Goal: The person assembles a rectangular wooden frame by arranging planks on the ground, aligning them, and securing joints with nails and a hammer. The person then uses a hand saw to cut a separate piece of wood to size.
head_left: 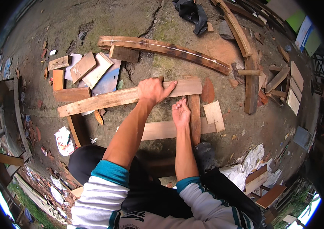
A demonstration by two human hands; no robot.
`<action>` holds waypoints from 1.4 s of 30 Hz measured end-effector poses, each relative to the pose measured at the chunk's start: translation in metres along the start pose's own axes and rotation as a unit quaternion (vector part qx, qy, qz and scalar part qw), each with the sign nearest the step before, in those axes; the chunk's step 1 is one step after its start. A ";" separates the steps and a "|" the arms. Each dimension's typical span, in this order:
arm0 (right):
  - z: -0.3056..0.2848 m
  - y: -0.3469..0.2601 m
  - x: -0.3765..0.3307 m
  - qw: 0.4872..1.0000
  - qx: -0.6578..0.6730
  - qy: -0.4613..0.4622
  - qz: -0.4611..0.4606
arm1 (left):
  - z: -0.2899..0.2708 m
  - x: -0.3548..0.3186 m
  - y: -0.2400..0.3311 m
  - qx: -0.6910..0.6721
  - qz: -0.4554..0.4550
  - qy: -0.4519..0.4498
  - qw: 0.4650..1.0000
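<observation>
A long wooden plank [104, 100] lies crosswise in front of me, slanting up to the right. My left hand [153, 91] is wrapped over it right of its middle, thumb pointing right. Just below the plank's near edge, my right hand [181, 111] has its fingers curled into a pinch; what they hold, if anything, is too small to make out. Beside it, an upright-running wooden piece [194, 118] meets the plank's right end from below. Another piece [74, 129] runs down from the left end. A pale board [158, 130] lies lower, passing behind my right forearm.
A hammer [249, 72] lies across a wooden beam [251, 91] on the right. Farther off is a long beam with a white line [162, 47]. Offcuts [83, 67] are piled at left, more boards [278, 80] at right. A black plastic bag [194, 16] lies at the back.
</observation>
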State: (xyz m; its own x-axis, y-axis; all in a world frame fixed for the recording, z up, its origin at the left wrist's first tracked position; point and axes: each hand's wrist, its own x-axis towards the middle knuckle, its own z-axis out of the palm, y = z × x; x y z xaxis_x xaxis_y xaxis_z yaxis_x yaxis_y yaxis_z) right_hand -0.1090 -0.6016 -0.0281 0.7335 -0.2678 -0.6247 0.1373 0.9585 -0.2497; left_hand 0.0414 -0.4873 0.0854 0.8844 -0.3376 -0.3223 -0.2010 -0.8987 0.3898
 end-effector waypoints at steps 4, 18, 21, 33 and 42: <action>0.024 -0.004 0.043 0.999 0.015 0.045 -0.007 | -0.001 0.000 0.008 0.007 0.001 -0.002 1.000; 0.033 0.009 0.012 0.989 0.115 0.071 -0.060 | 0.005 -0.001 0.004 0.028 0.010 0.025 0.999; 0.042 -0.002 0.002 0.989 0.106 0.099 -0.043 | 0.006 -0.002 0.005 0.031 0.016 0.030 0.999; 0.074 -0.041 -0.033 0.969 -0.090 0.195 -0.122 | 0.004 -0.001 0.006 0.056 0.023 0.012 0.998; 0.069 -0.067 -0.040 0.851 -0.485 0.163 -0.119 | 0.002 -0.002 0.007 0.058 0.019 0.005 0.998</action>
State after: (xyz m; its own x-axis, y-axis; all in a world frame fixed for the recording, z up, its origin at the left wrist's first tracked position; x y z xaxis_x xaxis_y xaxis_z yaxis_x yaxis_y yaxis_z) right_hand -0.1014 -0.6485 0.0644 0.5164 -0.6076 -0.6035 -0.4737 0.3844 -0.7924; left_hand 0.0370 -0.4934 0.0875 0.8792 -0.3702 -0.2999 -0.2821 -0.9118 0.2985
